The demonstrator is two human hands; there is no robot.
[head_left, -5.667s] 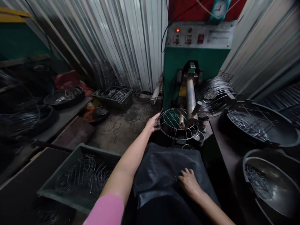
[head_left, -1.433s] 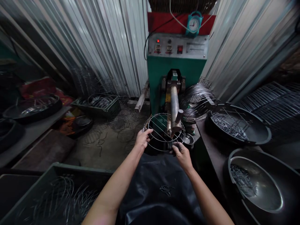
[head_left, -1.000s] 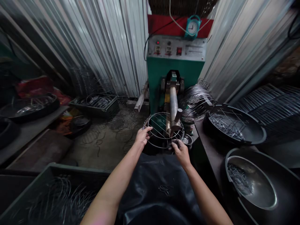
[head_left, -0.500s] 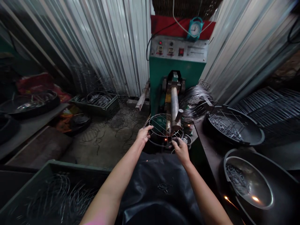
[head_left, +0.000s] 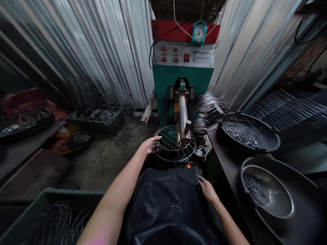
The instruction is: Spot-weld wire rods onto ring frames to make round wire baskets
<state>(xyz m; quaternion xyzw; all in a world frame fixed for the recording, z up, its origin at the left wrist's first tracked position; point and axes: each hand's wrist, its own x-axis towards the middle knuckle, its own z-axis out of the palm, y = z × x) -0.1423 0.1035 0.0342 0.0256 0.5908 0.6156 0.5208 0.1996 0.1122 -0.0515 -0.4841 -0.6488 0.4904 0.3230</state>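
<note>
**While the rack (head_left: 170, 147) sits under the welder arm (head_left: 183, 114)**

Your left hand (head_left: 150, 145) grips its left rim, open floor (head_left: 114, 160) beyond. Your right hand (head_left: 208, 190) lies flat, loose, on the apron (head_left: 163, 194), apart from the rack. A bowl (head_left: 200, 151) crowds its right edge.

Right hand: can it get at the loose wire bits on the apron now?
Probably yes. The right hand rests on the apron, and the wire bits lie uncovered beside it with nothing between. The left hand is off at the wire rack.
</note>
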